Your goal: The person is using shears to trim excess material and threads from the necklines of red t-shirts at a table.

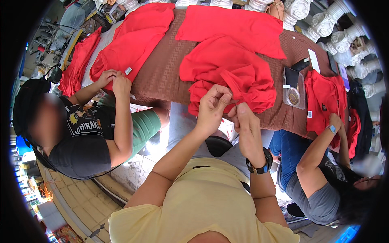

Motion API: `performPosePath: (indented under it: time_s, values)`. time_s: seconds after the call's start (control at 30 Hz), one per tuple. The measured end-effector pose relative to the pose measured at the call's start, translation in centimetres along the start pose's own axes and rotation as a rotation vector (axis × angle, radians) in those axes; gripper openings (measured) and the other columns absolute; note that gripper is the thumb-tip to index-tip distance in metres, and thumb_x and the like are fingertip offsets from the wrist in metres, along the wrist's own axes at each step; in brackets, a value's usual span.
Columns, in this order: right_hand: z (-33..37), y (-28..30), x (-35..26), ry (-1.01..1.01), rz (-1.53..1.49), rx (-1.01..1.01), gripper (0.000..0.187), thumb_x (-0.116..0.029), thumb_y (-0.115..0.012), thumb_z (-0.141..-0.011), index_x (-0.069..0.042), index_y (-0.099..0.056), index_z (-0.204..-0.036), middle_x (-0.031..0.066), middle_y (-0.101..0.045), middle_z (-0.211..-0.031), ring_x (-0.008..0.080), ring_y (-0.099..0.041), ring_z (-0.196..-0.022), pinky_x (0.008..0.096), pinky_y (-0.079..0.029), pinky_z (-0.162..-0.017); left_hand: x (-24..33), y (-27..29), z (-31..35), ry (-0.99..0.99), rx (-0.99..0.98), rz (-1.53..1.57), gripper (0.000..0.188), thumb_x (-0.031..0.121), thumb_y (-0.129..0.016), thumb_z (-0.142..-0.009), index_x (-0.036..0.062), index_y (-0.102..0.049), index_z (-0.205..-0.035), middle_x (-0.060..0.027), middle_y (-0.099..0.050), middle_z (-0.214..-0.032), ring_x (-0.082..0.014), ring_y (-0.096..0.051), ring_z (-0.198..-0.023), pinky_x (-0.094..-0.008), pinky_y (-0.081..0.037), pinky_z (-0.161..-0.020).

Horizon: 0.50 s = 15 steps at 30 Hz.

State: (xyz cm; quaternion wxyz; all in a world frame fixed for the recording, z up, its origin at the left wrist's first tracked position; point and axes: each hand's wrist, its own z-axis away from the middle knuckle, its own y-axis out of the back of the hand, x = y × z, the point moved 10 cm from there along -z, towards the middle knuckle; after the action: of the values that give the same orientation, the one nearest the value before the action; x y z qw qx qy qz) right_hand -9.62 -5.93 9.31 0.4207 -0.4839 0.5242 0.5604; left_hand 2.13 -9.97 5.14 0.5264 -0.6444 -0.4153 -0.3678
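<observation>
A crumpled red garment (227,65) lies heaped at the table's near edge, in front of me. Over its near folds my left hand (214,107) is closed, thumb and fingertips pinched together. My right hand (247,129), with a dark watch on the wrist, is pinched too, just right of the left one and slightly nearer to me. A thin dark sliver shows between the two sets of fingertips, too small to name. Whether either hand also grips the cloth is hidden by the fingers.
A brown patterned cloth covers the table (158,77). Folded red fabric (231,26) lies beyond the heap. To the right sits a clear plastic box (293,95) with a ring-shaped item. People on both sides handle red garments (131,40). White ornate pillars (324,24) line the far side.
</observation>
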Motion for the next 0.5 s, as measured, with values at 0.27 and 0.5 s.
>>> performPosePath:
  time_s: [0.27,0.5]
  values:
    - [-0.3,-0.4,3.1,-0.127,-0.188,0.050,0.046,-0.034,-0.042,-0.110,0.001,-0.054,-0.083,0.0010,-0.041,-0.064,0.0091,-0.035,-0.059,0.0299,-0.031,-0.053,0.6,-1.3,0.8,0.012,-0.043,-0.020,0.010,0.010,-0.058,-0.104,0.0027,-0.055,-0.098,-0.0016,-0.057,-0.085,-0.0054,-0.053,-0.066,-0.0218,-0.048,-0.056]
    - [-1.2,-0.7,5.5,-0.181,-0.380,0.009,0.042,-0.033,-0.047,-0.108,-0.005,-0.050,-0.076,-0.0044,-0.039,-0.063,0.0046,-0.033,-0.058,0.0269,-0.027,-0.050,1.4,-1.7,0.7,-0.174,-0.104,-0.245,0.008,0.008,-0.058,-0.103,0.0022,-0.056,-0.100,-0.0034,-0.059,-0.093,-0.0078,-0.061,-0.074,-0.0243,-0.053,-0.067]
